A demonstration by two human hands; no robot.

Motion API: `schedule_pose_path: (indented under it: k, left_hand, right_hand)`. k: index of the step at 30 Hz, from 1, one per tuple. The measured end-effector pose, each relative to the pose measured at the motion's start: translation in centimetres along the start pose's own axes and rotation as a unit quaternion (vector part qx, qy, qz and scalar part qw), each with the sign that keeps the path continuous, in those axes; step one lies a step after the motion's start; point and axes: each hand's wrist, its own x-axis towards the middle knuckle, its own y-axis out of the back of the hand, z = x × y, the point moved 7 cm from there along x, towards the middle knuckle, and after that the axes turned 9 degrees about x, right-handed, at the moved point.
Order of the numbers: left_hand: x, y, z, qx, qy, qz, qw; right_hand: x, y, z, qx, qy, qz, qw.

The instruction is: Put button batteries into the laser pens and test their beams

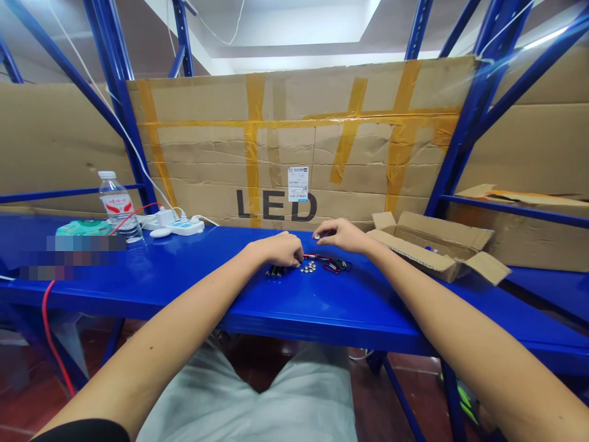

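Observation:
My right hand (pixel 340 236) is raised a little above the blue table, thumb and fingers pinching a small round silver button cell (pixel 316 237). Just left of it, my left hand (pixel 281 249) rests low over the tabletop with its fingers curled together; whatever they hold, if anything, is hidden. Several loose button cells (pixel 308 267) lie by the left fingertips. Partly under that hand are several dark, slim cylinders (pixel 275 272) side by side. A red pen-like stick (pixel 311 256) and a tangle of dark and red small parts (pixel 338 265) lie behind and right of the cells.
An open cardboard box (pixel 423 242) stands on the right of the blue table (pixel 317 304). To the left are a water bottle (pixel 120 209), a white power strip (pixel 186 227), a teal packet (pixel 85 228) and a red cable (pixel 47 313). A large LED carton (pixel 207 159) closes the back.

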Motion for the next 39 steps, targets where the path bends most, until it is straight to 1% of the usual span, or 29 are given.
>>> schedule_pose_path:
  k: [8, 10, 14, 17, 20, 22, 23, 25, 27, 28, 29, 30, 32, 35, 37, 39]
  left_hand:
    - [0.2, -0.1, 0.5, -0.006, 0.002, -0.001, 1.0]
    - [0.2, -0.2, 0.5, -0.022, 0.012, -0.006, 1.0]
    - [0.2, -0.5, 0.4, -0.087, 0.031, -0.028, 0.995]
    - [0.3, -0.7, 0.6, -0.106, 0.026, -0.036, 0.993]
    - [0.3, -0.8, 0.6, -0.113, 0.014, -0.031, 0.993]
    - [0.4, -0.4, 0.4, -0.117, 0.007, 0.003, 0.993]
    - [0.5, 0.0, 0.2, -0.112, 0.005, 0.039, 0.993]
    - [0.5, 1.2, -0.3, -0.089, 0.009, 0.144, 0.986]
    - [0.3, 2.4, -0.7, -0.061, 0.016, 0.252, 0.966]
    - [0.2, 2.8, -0.7, -0.05, 0.016, 0.293, 0.955]
    - [0.2, 2.9, -0.7, -0.043, 0.012, 0.322, 0.946]
    - [0.2, 3.0, -0.5, -0.036, 0.004, 0.34, 0.94]
    - [0.4, 2.7, -0.1, -0.022, -0.017, 0.356, 0.934]
    - [0.6, 2.4, 0.3, -0.009, -0.043, 0.35, 0.936]
    - [0.4, 2.6, 0.0, -0.014, -0.04, 0.356, 0.933]
    - [-0.2, 3.2, -0.5, -0.035, -0.015, 0.388, 0.921]
  right_hand:
    - [0.0, -0.2, 0.2, 0.006, 0.001, -0.007, 1.0]
    - [0.0, -0.3, 0.3, 0.005, -0.001, -0.008, 1.0]
    - [0.0, -0.4, 0.4, 0.006, -0.008, -0.009, 1.0]
    - [0.0, -0.5, 0.4, 0.006, -0.005, -0.014, 1.0]
    - [0.0, -0.5, 0.4, 0.008, -0.006, -0.017, 1.0]
    - [0.0, -0.5, 0.5, 0.009, -0.009, -0.018, 1.0]
    - [0.0, -0.5, 0.5, 0.008, -0.01, -0.019, 1.0]
    - [-0.1, -0.5, 0.4, 0.01, -0.012, -0.021, 1.0]
    - [-0.1, -0.7, 0.4, 0.018, -0.016, -0.03, 0.999]
    - [-0.1, -0.8, 0.3, 0.024, -0.019, -0.036, 0.999]
    - [-0.1, -1.0, 0.3, 0.03, -0.022, -0.043, 0.998]
    - [-0.2, -1.1, 0.2, 0.035, -0.026, -0.048, 0.998]
    - [-0.2, -1.1, 0.1, 0.046, -0.03, -0.053, 0.997]
    - [-0.2, -0.6, -0.1, 0.07, -0.031, -0.037, 0.996]
    - [-0.2, -0.1, -0.1, 0.08, -0.029, -0.014, 0.996]
    - [-0.1, 0.3, 0.0, 0.078, -0.027, 0.003, 0.997]
